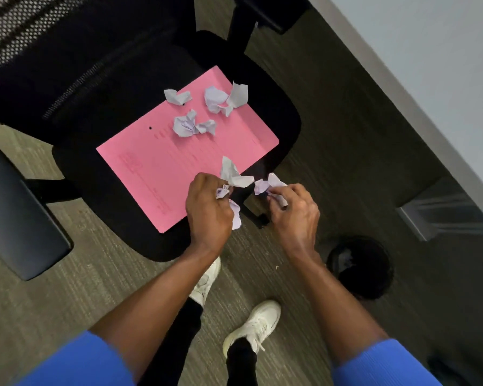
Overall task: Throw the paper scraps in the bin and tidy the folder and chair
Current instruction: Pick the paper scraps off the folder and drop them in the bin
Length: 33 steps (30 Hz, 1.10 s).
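head | left grip [209, 207], right grip [293, 210] clutch paper scraps [236, 176] | over folder [162, 162] edge

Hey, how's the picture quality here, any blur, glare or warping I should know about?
Head view: wide-angle warping tilts the wall and bends the chair; folder and paper scraps are fairly sharp under even light; the sleeves blur at the bottom edge; the bin is too dark to see into.

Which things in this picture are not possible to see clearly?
Head view:
- Print on the pink folder: too faint and small.
- Inside the black bin: dark; contents unclear.
- Scraps in the left hand and right hand: fingers hide the count.
- Chair base: hidden under the seat.
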Available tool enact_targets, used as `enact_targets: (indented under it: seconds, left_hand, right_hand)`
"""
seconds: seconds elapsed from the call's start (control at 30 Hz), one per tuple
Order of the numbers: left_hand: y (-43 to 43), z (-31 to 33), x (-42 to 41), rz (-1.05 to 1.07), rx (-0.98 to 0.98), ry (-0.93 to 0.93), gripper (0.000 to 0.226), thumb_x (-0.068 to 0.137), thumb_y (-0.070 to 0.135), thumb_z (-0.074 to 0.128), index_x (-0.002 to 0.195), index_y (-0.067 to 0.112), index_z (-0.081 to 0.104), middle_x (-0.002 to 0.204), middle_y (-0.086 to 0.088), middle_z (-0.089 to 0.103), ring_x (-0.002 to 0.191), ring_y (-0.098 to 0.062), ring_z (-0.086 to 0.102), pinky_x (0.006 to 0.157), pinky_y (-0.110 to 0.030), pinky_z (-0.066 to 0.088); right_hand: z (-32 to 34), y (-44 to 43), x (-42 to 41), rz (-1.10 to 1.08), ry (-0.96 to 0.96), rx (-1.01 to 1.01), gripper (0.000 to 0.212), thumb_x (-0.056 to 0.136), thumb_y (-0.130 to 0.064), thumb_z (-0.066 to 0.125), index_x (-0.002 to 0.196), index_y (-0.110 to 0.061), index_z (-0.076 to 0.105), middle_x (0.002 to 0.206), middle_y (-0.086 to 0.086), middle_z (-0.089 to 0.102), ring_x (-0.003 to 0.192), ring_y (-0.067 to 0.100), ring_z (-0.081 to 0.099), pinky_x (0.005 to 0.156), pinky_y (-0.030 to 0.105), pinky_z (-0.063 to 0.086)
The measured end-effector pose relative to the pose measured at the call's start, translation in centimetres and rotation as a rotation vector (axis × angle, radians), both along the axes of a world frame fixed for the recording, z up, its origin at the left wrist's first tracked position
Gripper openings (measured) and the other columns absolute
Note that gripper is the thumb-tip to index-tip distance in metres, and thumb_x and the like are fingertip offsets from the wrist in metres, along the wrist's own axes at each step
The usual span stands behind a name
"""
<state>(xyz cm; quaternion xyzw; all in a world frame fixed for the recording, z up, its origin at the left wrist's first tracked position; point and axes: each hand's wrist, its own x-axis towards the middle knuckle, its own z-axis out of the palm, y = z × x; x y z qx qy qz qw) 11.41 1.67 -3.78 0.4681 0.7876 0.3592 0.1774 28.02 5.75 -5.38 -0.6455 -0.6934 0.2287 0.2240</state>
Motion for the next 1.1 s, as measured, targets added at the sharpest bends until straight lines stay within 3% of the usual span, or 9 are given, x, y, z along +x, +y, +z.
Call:
enact_targets:
  seconds: [0.17, 0.3, 0.47, 0.57, 0.67, 0.8, 0.97, 1.1]
  left_hand:
    - [-0.9, -1.5, 6.5, -0.164, -0.053, -0.068, 0.024, 0.074, -0.011, 0.064, 0.089, 0.007, 0.07, 0.098, -0.004, 0.063, 0.089, -0.024, 0.062, 0.075, -0.026, 0.042]
    - [-1.5, -2.9, 12.0, -0.272, -0.091, -0.11, 0.027, 0.076, -0.014, 0.066, 0.09, 0.009, 0.072, 0.098, -0.001, 0.063, 0.09, -0.022, 0.063, 0.077, -0.012, 0.038]
    - [-1.9, -4.5, 18.9, -0.368, -0.174, -0.162, 0.022, 0.079, -0.011, 0.063, 0.091, 0.006, 0.071, 0.1, -0.006, 0.064, 0.092, -0.027, 0.065, 0.08, -0.038, 0.054]
    - [-2.5, -5.5, 23.1, -0.391, -0.272, -0.175, 0.017, 0.08, -0.012, 0.064, 0.091, -0.001, 0.068, 0.107, -0.015, 0.064, 0.101, -0.032, 0.063, 0.091, -0.048, 0.055]
    - [-3.0, -7.2, 27.0, -0.424, -0.426, -0.211, 0.025, 0.087, -0.006, 0.067, 0.112, -0.008, 0.069, 0.123, -0.024, 0.066, 0.118, -0.037, 0.062, 0.103, -0.044, 0.053]
    - [-3.0, -10.5, 31.8, -0.48, -0.371, -0.223, 0.018, 0.083, -0.002, 0.063, 0.097, -0.005, 0.073, 0.105, -0.025, 0.072, 0.101, -0.042, 0.07, 0.089, -0.039, 0.055]
    - [-3.5, -15.6, 36.3, -0.466, -0.437, -0.152, 0.019, 0.082, -0.001, 0.075, 0.101, -0.004, 0.076, 0.103, -0.026, 0.073, 0.095, -0.043, 0.072, 0.08, -0.041, 0.055]
    - [-3.0, -18.3, 38.6, -0.416, -0.471, -0.189, 0.031, 0.089, 0.018, 0.073, 0.111, -0.003, 0.075, 0.112, -0.027, 0.073, 0.103, -0.043, 0.071, 0.085, -0.043, 0.054]
  right_hand:
    - [-1.6, -3.2, 6.4, -0.187, -0.022, -0.071, 0.021, 0.087, -0.017, 0.081, 0.108, -0.02, 0.081, 0.095, 0.004, 0.071, 0.081, 0.023, 0.068, 0.072, 0.036, 0.056]
    - [-3.6, -6.3, 10.9, -0.283, -0.054, -0.165, 0.022, 0.088, -0.018, 0.08, 0.111, -0.02, 0.081, 0.1, 0.011, 0.08, 0.089, 0.03, 0.073, 0.079, 0.037, 0.059]
    - [-5.6, -9.7, 16.1, -0.434, -0.047, -0.276, 0.023, 0.09, -0.012, 0.077, 0.112, -0.016, 0.082, 0.106, 0.01, 0.081, 0.088, 0.028, 0.076, 0.077, 0.027, 0.054]
    - [-6.8, -11.6, 19.2, -0.468, -0.037, -0.245, 0.021, 0.091, -0.008, 0.075, 0.111, -0.014, 0.081, 0.114, 0.009, 0.079, 0.094, 0.026, 0.075, 0.079, 0.016, 0.045]
    - [-8.6, -12.9, 22.5, -0.521, 0.007, -0.271, 0.018, 0.095, -0.014, 0.071, 0.111, -0.016, 0.08, 0.121, 0.008, 0.074, 0.104, 0.024, 0.07, 0.09, 0.028, 0.049]
    - [-11.2, -13.7, 26.6, -0.556, -0.059, -0.263, 0.012, 0.09, -0.017, 0.078, 0.102, -0.017, 0.082, 0.115, 0.011, 0.077, 0.101, 0.031, 0.073, 0.087, 0.034, 0.053]
    - [-13.6, -14.5, 30.9, -0.506, -0.136, -0.192, 0.015, 0.082, -0.007, 0.082, 0.094, -0.016, 0.081, 0.1, 0.013, 0.078, 0.086, 0.033, 0.075, 0.073, 0.025, 0.044]
    - [-14.8, -13.9, 33.6, -0.475, -0.177, -0.152, 0.01, 0.084, -0.007, 0.079, 0.09, -0.015, 0.08, 0.096, 0.014, 0.077, 0.082, 0.035, 0.073, 0.069, 0.031, 0.05]
